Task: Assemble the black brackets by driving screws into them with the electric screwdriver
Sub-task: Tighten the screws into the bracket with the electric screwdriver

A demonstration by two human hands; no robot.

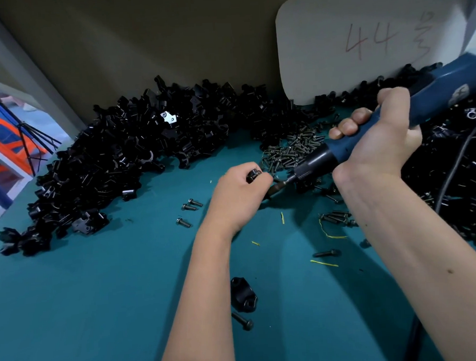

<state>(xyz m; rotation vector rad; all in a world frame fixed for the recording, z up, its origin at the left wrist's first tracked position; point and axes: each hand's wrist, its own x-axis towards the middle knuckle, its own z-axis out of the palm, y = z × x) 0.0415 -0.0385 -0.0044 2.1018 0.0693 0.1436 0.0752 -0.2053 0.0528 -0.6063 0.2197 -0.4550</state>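
Two hands are seen over a teal table (86, 312). One small black bracket (253, 176) is gripped in the curled fingers of the left hand (239, 195), just above the table, approx. centre of view. A blue screwdriver (372, 134) is wrapped by the right hand (378, 140), fingers closed round the barrel; its bit (282, 184) is aimed at the bracket, w/ a screw apparently at the tip, though that is too small to confirm. The bracket is judged rigid, light and slick, likely to twist under torque, so it is best held by its flat sides, fingers clear of the hole. A bracket pile (125, 158) and loose screws (290, 150) lie behind.
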